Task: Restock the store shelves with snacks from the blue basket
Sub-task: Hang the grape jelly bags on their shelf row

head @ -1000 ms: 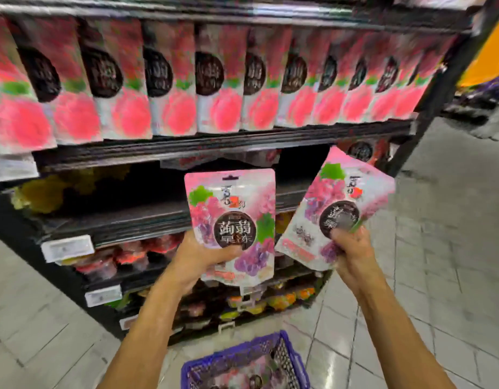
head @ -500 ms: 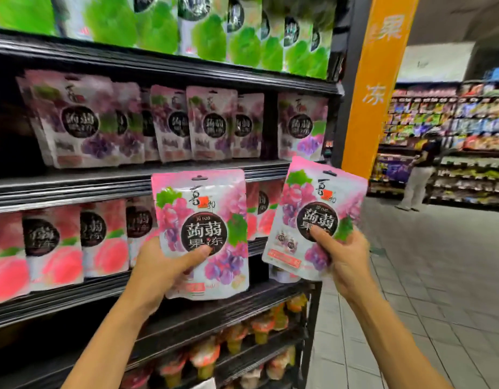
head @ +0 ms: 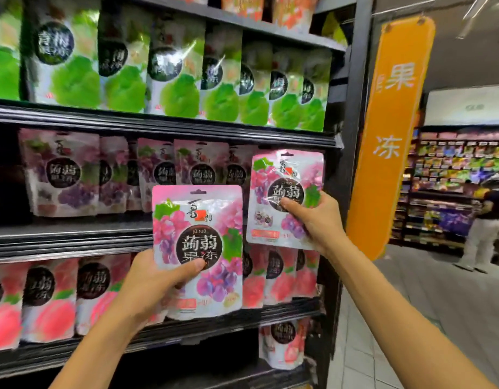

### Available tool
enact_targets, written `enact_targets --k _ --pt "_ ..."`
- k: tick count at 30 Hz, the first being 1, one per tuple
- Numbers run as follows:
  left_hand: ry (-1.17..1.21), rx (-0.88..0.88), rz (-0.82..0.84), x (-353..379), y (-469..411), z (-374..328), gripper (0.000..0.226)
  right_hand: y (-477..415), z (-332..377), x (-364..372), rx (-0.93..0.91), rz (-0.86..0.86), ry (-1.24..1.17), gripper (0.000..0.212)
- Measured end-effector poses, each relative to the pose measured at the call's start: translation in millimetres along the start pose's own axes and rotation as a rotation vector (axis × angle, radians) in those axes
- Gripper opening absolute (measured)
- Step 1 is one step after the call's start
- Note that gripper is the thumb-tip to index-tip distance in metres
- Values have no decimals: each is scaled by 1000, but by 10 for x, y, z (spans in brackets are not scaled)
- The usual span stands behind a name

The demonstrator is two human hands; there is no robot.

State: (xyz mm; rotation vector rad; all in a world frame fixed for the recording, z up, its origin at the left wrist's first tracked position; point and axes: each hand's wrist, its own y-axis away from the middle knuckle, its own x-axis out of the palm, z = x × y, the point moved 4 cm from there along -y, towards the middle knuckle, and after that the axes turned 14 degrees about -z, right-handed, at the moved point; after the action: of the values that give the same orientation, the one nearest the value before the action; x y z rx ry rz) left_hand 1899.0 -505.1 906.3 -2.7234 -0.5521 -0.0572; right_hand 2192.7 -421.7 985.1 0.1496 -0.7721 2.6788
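My left hand (head: 155, 287) grips a pink grape jelly pouch (head: 197, 237) by its lower left side, thumb across the front, in front of the peach shelf. My right hand (head: 315, 220) holds a second grape jelly pouch (head: 284, 175) higher up, at the right end of the grape pouch row (head: 108, 172) on the middle shelf (head: 74, 234). That pouch stands upright just in front of the shelved ones. The blue basket is out of view.
Green pouches (head: 175, 71) fill the shelf above, peach pouches (head: 46, 299) the shelf below. A black upright (head: 352, 108) ends the shelving, with an orange hanging sign (head: 391, 136) beside it. A person (head: 483, 228) stands in the aisle at the far right.
The view has tilted up from the basket and lower shelves to the grape row. My right hand has lifted its pouch up to the middle shelf; the left pouch stays lower.
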Motion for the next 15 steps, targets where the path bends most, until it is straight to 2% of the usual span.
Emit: enact_targets --k 4,8,11,15 --pt "28 -29 -43 74 1 38 56 -363 -75 140 107 31 -29 18" --pt "39 -26 -23 138 4 37 51 -595 -107 248 146 40 -23 24" --pt "57 -36 2 205 -27 25 45 -697 -109 331 94 46 -58 27" --pt "44 -43 31 299 -121 12 57 -738 -174 384 -68 66 15 26"
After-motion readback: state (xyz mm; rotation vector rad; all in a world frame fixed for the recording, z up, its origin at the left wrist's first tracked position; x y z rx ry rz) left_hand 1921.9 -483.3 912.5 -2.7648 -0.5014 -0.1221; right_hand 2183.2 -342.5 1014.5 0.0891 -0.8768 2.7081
